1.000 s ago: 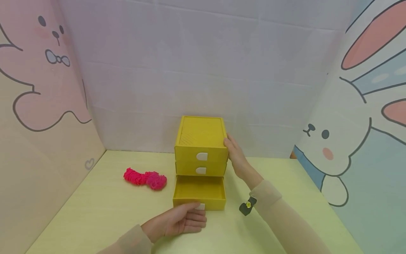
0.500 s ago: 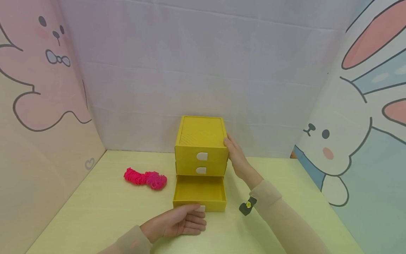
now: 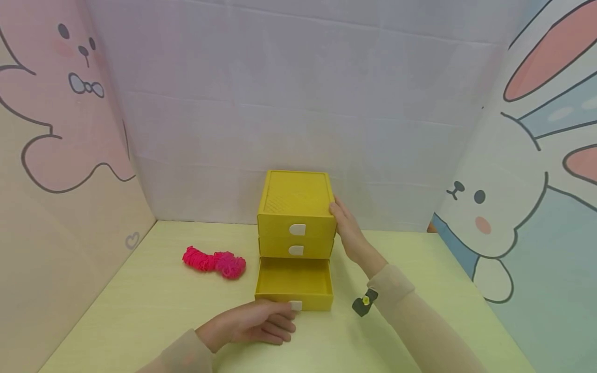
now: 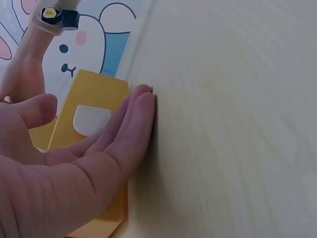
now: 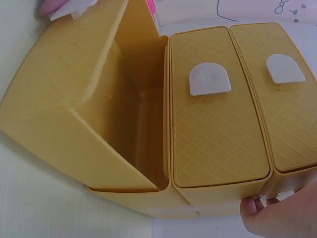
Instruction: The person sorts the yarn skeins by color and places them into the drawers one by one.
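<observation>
A yellow three-drawer box (image 3: 297, 192) stands against the back of the table. Its bottom drawer (image 3: 294, 282) is pulled out and has nothing inside; the two drawers above are closed. My left hand (image 3: 254, 320) is in front of the bottom drawer, thumb tip right at its white handle (image 3: 296, 305). Its fingers lie loosely extended just over the table, as the left wrist view also shows, with nothing in the palm. Against the box's right side rests my right hand (image 3: 352, 235), fingertips along the upper edge; the right wrist view shows its fingertips (image 5: 252, 204) touching the side wall.
Left of the box, a bright pink bundle of stringy material (image 3: 213, 262) lies on the pale table (image 3: 140, 305). A white cloth (image 3: 298, 93) hangs behind, and printed panels with a bear and a rabbit (image 3: 499, 217) stand at both sides.
The bottom drawer came out slightly toward me, then stopped. My left hand has since shifted a little left, away from the handle. The right hand stays on the box.
</observation>
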Motion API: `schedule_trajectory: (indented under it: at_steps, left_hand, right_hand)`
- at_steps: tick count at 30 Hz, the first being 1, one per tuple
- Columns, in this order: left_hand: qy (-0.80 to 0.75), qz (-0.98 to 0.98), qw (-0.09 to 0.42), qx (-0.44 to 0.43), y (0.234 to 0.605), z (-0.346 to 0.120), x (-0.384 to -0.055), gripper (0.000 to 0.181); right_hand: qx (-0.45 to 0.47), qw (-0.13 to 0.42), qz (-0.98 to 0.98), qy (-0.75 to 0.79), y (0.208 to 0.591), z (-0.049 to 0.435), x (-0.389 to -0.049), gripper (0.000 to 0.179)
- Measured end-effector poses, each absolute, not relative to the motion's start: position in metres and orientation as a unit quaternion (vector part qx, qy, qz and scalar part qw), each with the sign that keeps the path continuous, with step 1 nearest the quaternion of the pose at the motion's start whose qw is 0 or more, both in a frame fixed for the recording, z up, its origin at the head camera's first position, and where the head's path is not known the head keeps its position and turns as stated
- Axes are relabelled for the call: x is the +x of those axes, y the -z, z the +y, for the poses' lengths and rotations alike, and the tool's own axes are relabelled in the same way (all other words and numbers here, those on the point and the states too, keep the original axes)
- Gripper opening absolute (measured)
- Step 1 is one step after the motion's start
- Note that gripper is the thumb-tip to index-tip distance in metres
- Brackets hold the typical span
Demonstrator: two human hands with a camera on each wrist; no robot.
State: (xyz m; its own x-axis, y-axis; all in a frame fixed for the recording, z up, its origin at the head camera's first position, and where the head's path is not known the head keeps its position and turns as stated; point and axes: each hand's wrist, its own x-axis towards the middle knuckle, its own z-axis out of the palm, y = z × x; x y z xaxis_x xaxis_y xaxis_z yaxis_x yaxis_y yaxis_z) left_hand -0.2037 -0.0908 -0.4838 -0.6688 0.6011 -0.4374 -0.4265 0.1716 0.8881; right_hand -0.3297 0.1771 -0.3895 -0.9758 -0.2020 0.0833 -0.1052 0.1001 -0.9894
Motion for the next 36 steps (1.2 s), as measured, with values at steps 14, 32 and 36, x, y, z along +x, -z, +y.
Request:
schedule_trajectory:
  at_steps: [14,32,36]
  left_hand:
    - [-0.504,0.778,0.341,0.158,0.445,-0.118,-0.21,0.042]
    - [-0.418,0.865,0.156,0.231,0.392,-0.194,-0.251,0.044]
    - [-0.388,0.888,0.098,0.229,0.396,-0.209,-0.264,0.049]
  right_hand:
    - [-0.105,0.036,0.738,0.666,0.389,0.178,-0.329,0.064]
    - [-0.097,0.04,0.736,0.669,0.389,0.177,-0.33,0.065]
    - [-0.099,0.037,0.733,0.672,0.389,0.177,-0.331,0.064]
